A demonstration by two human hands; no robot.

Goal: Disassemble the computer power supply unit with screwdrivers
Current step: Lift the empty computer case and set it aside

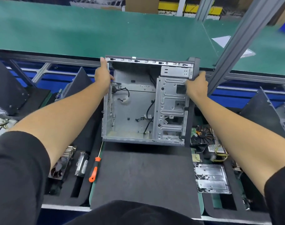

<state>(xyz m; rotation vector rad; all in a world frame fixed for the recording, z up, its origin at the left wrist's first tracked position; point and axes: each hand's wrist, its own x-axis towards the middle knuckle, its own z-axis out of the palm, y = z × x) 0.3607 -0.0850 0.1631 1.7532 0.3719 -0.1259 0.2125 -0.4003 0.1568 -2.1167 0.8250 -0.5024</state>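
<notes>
Foam mat (143,179) before case (132,108), screwdriver (94,170) left.

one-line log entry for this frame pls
phase: moving case | left hand: grips computer case far-left edge | right hand: grips far-right corner | screwdriver: idle beside foam mat

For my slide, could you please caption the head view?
Both hands, left and right, grip an open grey metal computer case; orange-handled screwdriver lies nearby.
</notes>
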